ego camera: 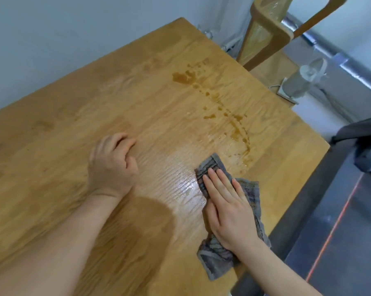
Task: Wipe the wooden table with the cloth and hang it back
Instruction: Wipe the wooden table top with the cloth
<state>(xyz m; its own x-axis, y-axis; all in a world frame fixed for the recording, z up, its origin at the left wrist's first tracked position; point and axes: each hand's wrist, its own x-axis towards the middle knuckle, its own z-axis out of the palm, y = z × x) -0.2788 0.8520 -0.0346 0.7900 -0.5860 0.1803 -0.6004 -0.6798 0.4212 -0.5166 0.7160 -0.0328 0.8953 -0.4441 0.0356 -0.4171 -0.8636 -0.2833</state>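
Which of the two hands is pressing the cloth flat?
The right hand, fingers straight on the grey cloth; the left hand rests loosely curled on the bare wooden table, holding nothing.

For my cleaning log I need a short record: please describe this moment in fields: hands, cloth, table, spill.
Right hand: flat on the cloth, pressing it onto the table
Left hand: rests on the table, fingers loosely curled, empty
Cloth: grey, crumpled, near the right table edge
Spill: brown drops beyond the cloth, not yet wiped
Wet sheen: between the hands
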